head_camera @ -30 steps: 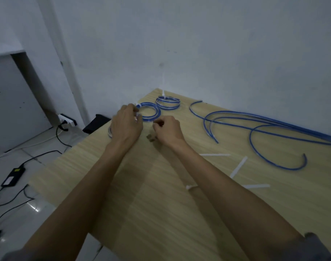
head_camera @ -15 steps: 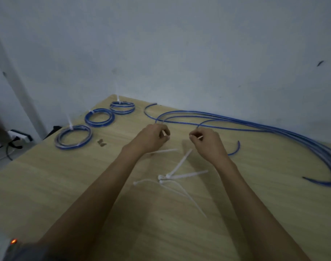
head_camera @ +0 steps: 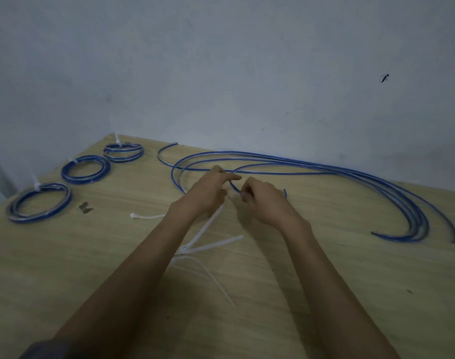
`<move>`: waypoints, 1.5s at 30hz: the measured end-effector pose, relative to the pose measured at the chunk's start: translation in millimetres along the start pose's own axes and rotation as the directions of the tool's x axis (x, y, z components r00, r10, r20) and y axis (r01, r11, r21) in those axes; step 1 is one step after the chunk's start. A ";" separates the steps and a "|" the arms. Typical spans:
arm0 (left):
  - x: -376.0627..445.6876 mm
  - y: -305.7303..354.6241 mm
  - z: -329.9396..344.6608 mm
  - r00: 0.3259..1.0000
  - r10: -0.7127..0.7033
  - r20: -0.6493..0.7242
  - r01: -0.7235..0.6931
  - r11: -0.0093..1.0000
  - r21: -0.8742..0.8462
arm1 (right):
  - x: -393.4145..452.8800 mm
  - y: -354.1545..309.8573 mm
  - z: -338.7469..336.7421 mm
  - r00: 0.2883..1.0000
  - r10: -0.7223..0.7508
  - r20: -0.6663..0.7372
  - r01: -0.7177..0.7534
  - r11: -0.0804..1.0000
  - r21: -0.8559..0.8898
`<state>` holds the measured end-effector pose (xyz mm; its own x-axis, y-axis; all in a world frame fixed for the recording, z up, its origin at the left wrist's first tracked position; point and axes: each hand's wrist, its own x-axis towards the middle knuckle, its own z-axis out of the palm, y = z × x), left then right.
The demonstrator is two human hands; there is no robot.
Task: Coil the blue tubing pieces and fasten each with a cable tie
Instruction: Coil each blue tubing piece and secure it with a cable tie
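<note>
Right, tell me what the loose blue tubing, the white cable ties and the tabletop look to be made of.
Loose blue tubing: probably flexible plastic; it lies in smooth, springy arcs with a light glossy streak along it.
White cable ties: likely nylon or similar plastic; thin, matte, slightly translucent strips, one with a small head.
Tabletop: pale wood-grain surface, maybe laminate or veneer; straight grain lines, dull finish. Which, I cannot tell.

I count three coils: the nearest (head_camera: 39, 202), the middle (head_camera: 86, 169) and the farthest (head_camera: 123, 152), each one with a white tie. Loose tubes (head_camera: 325, 168) are several, maybe five or six; I cannot separate them exactly. Loose ties (head_camera: 213, 245) on the bench (head_camera: 65, 281): I see about four. There is one small clip (head_camera: 85, 207). Two hands, left (head_camera: 210, 190) and right (head_camera: 265, 200).
</note>
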<state>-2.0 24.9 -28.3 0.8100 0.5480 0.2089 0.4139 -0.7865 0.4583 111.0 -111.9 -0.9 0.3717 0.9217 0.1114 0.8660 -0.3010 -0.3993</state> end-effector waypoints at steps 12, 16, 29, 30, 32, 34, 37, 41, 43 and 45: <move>2.4 9.8 -45.6 0.962 -0.003 -0.274 -0.108 0.915 -0.388 | -2.3 6.5 -44.3 0.881 0.076 -0.468 0.253 0.759 0.600; -3.8 22.8 -62.8 0.970 0.021 -0.242 -0.155 0.819 -0.552 | -2.3 18.6 -44.1 0.888 0.081 -0.452 0.236 0.764 0.601; -7.9 41.8 -95.5 0.905 -0.364 -0.218 -0.059 0.402 -0.914 | -2.2 30.9 -40.5 0.911 0.140 -0.388 0.170 0.731 0.661; -6.9 42.9 -95.1 0.907 -0.379 -0.183 -0.042 0.350 -0.936 | -1.4 27.7 -37.8 0.922 0.132 -0.363 0.159 0.725 0.669; -5.6 45.2 -93.2 0.918 -0.382 -0.104 -0.009 0.244 -0.970 | 0.3 22.1 -31.8 0.934 0.123 -0.335 0.148 0.720 0.677; -4.9 47.4 -90.6 0.925 -0.376 -0.052 0.016 0.175 -0.984 | 1.6 18.5 -27.4 0.938 0.129 -0.322 0.145 0.698 0.701; -3.5 47.0 -86.8 0.935 -0.353 -0.010 0.046 0.152 -0.987 | 0.9 16.3 -27.0 0.951 0.111 -0.288 0.131 0.699 0.703; -3.6 48.8 -84.2 0.957 -0.288 0.034 0.078 0.142 -0.987 | -0.6 16.9 -30.8 0.928 0.066 -0.366 0.184 0.773 0.607; -5.2 52.3 -84.5 0.971 -0.237 0.036 0.068 0.129 -0.989 | -0.8 13.5 -34.1 0.902 0.061 -0.426 0.209 0.803 0.558; -5.6 54.2 -84.4 0.982 -0.188 0.015 0.042 0.144 -0.989 | -1.6 8.3 -37.3 0.886 0.021 -0.464 0.246 0.826 0.507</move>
<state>-19.1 3.2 68.2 0.7240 0.6816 0.1067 -0.3172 0.1916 0.9288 130.1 -125.0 29.5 0.5022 0.6967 0.5122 0.6375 0.1020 -0.7637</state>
